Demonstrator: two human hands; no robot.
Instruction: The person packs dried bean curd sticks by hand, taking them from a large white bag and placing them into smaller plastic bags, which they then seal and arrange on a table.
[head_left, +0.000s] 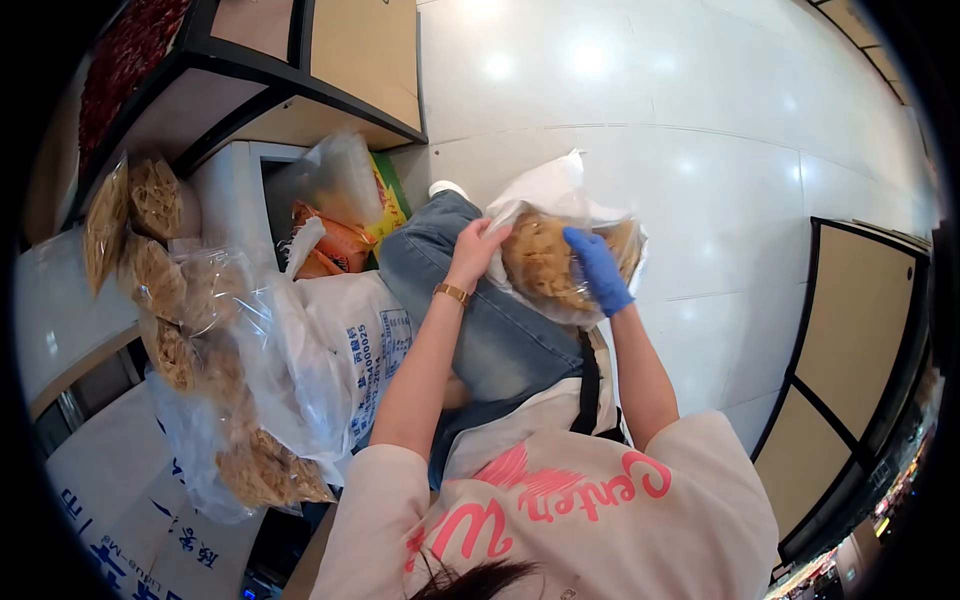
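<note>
Bagging dried noodles: left hand (478,250) pinches clear bag (560,215) mouth, gloved right hand (598,270) clasps noodle nest (545,262); next likely needs seating it.

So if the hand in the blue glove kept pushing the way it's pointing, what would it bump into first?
The right hand already presses the clear bag of dried noodles; beyond that probably the white floor, though depth is unclear.

Clear plastic bag (565,262) – tan dried noodles, on lap
</note>
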